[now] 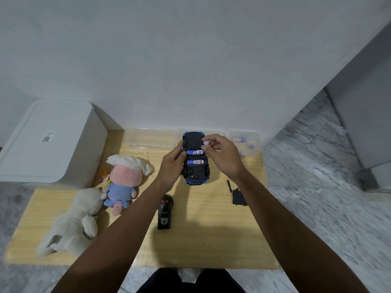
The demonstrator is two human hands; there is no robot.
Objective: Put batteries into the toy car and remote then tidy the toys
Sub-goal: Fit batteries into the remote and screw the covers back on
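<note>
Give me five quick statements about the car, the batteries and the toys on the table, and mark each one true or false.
1. The toy car lies underside up with two batteries seated in it. True.
2. The right hand is empty. False: its fingers pinch a battery above the car.
3. The remote is held in the left hand. False: it lies on the table; the left hand holds the car.
4. Spare batteries lie in the clear container. True.
5. The plush toys are inside the white box. False: they lie on the table.
</note>
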